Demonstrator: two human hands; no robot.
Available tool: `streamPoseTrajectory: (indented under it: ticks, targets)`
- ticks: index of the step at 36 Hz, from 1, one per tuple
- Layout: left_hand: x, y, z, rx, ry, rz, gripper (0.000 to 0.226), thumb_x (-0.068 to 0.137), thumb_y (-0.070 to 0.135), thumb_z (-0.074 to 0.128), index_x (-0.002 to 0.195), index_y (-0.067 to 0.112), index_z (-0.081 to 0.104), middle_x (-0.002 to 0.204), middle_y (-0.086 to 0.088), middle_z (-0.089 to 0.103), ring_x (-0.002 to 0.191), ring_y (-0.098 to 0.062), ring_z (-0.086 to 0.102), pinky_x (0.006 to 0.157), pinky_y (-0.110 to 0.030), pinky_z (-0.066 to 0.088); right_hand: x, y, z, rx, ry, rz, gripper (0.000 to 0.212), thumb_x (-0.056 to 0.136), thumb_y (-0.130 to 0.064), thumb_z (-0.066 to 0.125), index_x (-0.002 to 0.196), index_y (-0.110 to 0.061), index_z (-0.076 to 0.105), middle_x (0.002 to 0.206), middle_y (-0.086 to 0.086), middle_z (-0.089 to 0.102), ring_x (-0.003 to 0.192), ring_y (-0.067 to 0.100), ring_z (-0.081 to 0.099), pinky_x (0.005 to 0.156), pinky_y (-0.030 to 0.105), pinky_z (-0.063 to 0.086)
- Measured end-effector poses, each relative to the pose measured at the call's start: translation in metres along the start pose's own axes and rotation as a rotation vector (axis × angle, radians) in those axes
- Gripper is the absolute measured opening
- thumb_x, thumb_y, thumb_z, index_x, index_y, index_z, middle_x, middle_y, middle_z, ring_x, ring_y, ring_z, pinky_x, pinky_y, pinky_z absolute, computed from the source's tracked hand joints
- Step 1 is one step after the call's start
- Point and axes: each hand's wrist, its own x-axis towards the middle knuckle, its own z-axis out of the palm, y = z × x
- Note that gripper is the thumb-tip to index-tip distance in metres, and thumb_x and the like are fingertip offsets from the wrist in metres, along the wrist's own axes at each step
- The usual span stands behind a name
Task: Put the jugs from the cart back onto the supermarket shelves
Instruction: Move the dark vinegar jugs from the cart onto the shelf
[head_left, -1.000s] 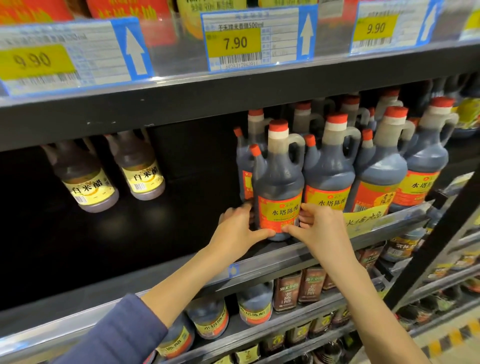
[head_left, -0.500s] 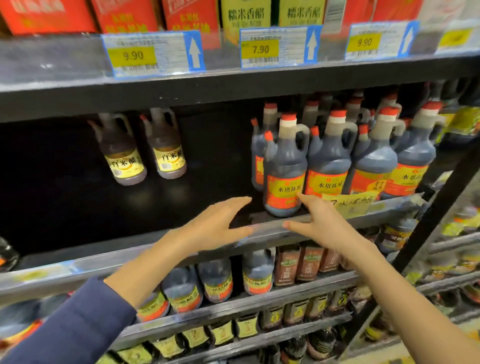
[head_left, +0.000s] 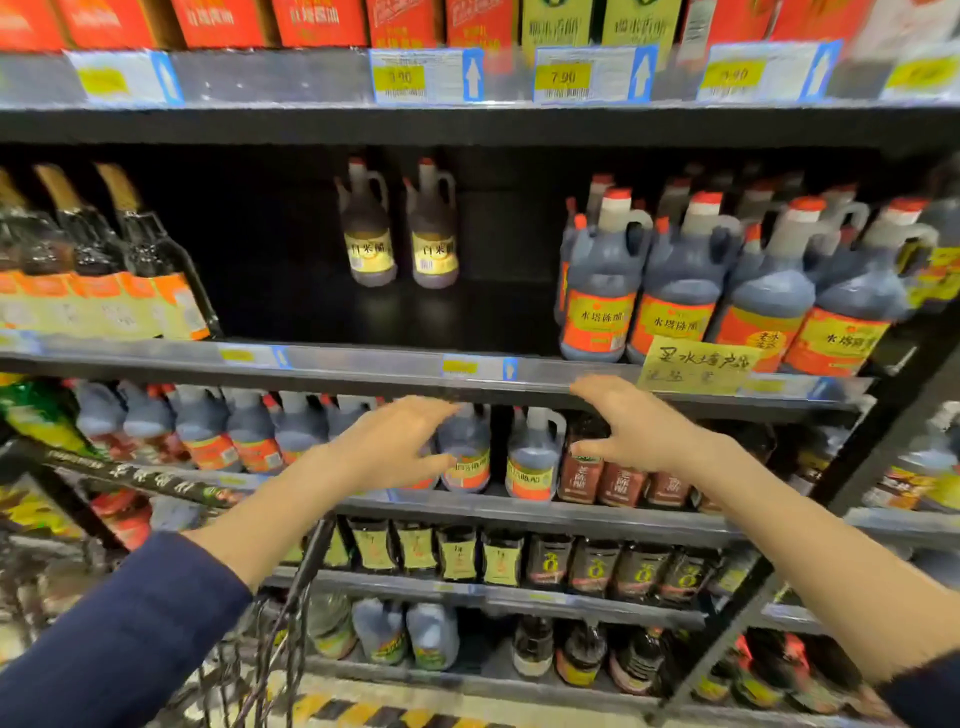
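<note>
Grip none: left hand, right hand at centre frame, fingers spread, loosely curved, empty. Jugs upright on shelf, centre right. Next, likely: reach cart lower left, take jug by handle, support base.

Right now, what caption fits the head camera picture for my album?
Left hand and right hand hover open and empty in front of the shelf holding red-capped jugs.

On the shelf, jugs crowd the right end; two bottles stand mid-shelf, further back.
</note>
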Motion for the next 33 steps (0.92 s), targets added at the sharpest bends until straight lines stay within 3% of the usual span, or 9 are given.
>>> streamPoseTrajectory:
  ticks: [6,16,21,25,28,33]
  targets:
    - [-0.067,0.003,0.015,0.034,-0.077,-0.114,0.065,0.095,0.045,0.049,0.150,0.021,0.024,0.152,0.002,0.036,0.139,-0.016,0.033,0.106,-0.032,0.035,-0.017,-0.020,0.014,-0.036,-0.025,-0.110,0.064,0.083,-0.035,0.064,0.137,-0.007,0.044,0.138,0.012,0.050,0.128,0.027,0.044,0.104,0.036,0.038]
    - [-0.178,-0.008,0.024,0.071,-0.185,-0.369,0.071,0.094,0.054,0.045,0.151,0.017,0.022,0.154,-0.002,0.033,0.139,-0.018,0.034,0.109,-0.032,0.035,-0.018,-0.091,0.031,-0.081,-0.150,-0.318,0.069,0.090,-0.035,0.059,0.147,-0.010,0.029,0.150,0.007,0.036,0.138,0.022,0.033,0.111,0.033,0.030]
    - [-0.237,-0.020,0.029,0.075,-0.211,-0.503,0.069,0.094,0.052,0.047,0.149,0.016,0.027,0.148,-0.005,0.041,0.130,-0.021,0.043,0.101,-0.034,0.042,-0.010,-0.142,0.038,-0.077,-0.186,-0.459,0.066,0.092,-0.038,0.056,0.146,-0.013,0.028,0.149,0.007,0.037,0.135,0.023,0.036,0.107,0.036,0.034]
    - [-0.291,-0.025,0.036,0.072,-0.241,-0.613,0.072,0.094,0.054,0.043,0.149,0.010,0.027,0.147,-0.010,0.042,0.133,-0.023,0.041,0.107,-0.033,0.036,0.000,-0.188,0.053,-0.083,-0.244,-0.560,0.069,0.093,-0.041,0.054,0.148,-0.015,0.024,0.152,0.007,0.033,0.137,0.023,0.034,0.109,0.035,0.034]
    - [-0.336,-0.030,0.040,0.040,-0.249,-0.711,0.093,0.076,0.074,0.027,0.144,0.012,0.034,0.141,-0.011,0.047,0.128,-0.025,0.044,0.103,-0.033,0.038,0.006,-0.230,0.068,-0.092,-0.246,-0.645,0.068,0.092,-0.040,0.055,0.148,-0.012,0.027,0.152,0.007,0.033,0.138,0.022,0.032,0.109,0.032,0.030]
    - [-0.414,-0.043,0.052,-0.041,-0.233,-0.870,0.102,0.063,0.071,0.020,0.143,0.010,0.036,0.140,-0.010,0.049,0.127,-0.024,0.046,0.101,-0.032,0.041,0.010,-0.306,0.091,-0.123,-0.344,-0.779,0.069,0.093,-0.044,0.052,0.149,-0.014,0.024,0.152,0.007,0.031,0.138,0.022,0.032,0.110,0.033,0.032]
